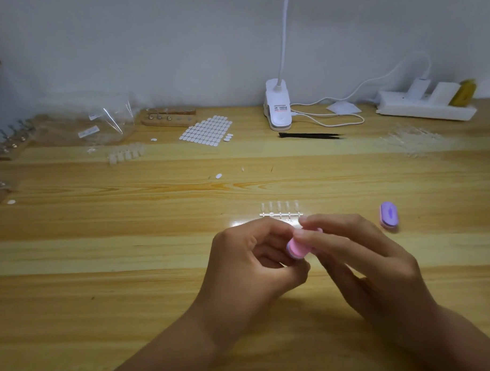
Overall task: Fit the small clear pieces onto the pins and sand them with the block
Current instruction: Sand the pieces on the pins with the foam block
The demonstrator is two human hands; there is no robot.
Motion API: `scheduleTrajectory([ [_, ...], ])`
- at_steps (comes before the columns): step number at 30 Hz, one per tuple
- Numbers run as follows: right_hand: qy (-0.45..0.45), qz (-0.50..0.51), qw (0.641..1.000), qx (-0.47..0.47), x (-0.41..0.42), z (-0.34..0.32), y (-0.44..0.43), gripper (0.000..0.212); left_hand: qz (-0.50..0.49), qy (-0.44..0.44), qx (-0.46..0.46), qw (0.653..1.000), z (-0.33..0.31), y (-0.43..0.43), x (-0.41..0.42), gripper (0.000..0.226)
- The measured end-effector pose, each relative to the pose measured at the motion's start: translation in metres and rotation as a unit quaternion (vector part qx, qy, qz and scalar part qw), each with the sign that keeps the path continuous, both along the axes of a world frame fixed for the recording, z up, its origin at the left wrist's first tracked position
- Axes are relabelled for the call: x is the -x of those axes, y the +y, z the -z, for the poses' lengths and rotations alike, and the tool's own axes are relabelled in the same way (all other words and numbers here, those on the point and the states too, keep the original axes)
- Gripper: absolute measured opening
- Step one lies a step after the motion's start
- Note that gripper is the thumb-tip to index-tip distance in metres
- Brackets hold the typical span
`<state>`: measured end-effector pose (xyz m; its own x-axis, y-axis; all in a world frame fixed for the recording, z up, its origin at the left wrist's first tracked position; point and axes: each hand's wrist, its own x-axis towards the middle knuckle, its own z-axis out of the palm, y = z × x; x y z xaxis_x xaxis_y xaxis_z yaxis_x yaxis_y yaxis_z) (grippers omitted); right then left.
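Block (pixel 297 247), pink one – where's it at?

Held up over the table (pixel 124 264), front-centre, btw both hands. L hand (pixel 252 257) has fingers curled in, thumb under the near end. R hand (pixel 374 262) pinches the far end w/ thumb + fingertips (pixel 306 233).

So both gripping it?

Yep, both closed tight on it, narrow grip. Can't tell if anything small is tucked in there too – blurry, fingers cover it.

Clear pieces?

Pin strip (pixel 281 214) lies flat on the table just beyond the hands. Clear pieces (pixel 279 206) sit along it in a row, pointing away from the person. Neither hand touches them.

Any other sanding gear?

Purple block (pixel 389 215), on the table to the R of the strip, near the R hand but apart from it.

Rest of the bench, quick?

Back by the wall: clip lamp (pixel 278 108) w/ white cable, power strip (pixel 424 107) in the R corner. Black tweezers (pixel 312 135) just in front of the lamp. Sticker sheet (pixel 207 130) of white ovals to their L, wooden holder (pixel 168 117) behind that. Spare clear bits (pixel 409 141) heaped far R. Plastic bags (pixel 112 122) far L, a short row of pale tips (pixel 127 153) in front of them. A few loose white ovals mid-table.
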<state>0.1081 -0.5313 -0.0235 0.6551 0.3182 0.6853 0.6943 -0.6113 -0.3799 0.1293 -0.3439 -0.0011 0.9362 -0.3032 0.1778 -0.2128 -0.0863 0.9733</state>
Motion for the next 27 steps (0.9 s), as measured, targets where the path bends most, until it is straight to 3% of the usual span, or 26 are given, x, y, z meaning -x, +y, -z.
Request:
scheduleTrajectory([
  [9, -0.008, -0.007, 1.000, 0.020, 0.001, -0.002, 0.004, 0.025, 0.005, -0.001, 0.010, 1.000, 0.000, 0.000, 0.000, 0.033],
  [13, -0.005, 0.058, 0.998, -0.011, -0.004, -0.005, -0.010, 0.026, -0.013, 0.014, -0.002, 1.000, 0.000, -0.001, -0.001, 0.031],
  [18, -0.008, 0.011, 1.000, -0.026, 0.002, -0.003, 0.003, 0.022, 0.004, -0.006, 0.018, 1.000, -0.002, 0.001, 0.000, 0.028],
  [23, -0.011, 0.088, 0.995, -0.036, -0.005, -0.007, -0.008, 0.026, -0.025, -0.005, 0.004, 1.000, -0.002, -0.001, 0.000, 0.030],
  [27, -0.025, 0.031, 0.999, -0.029, 0.003, -0.005, 0.006, 0.022, -0.007, -0.032, 0.002, 0.999, -0.003, 0.000, 0.000, 0.032],
])
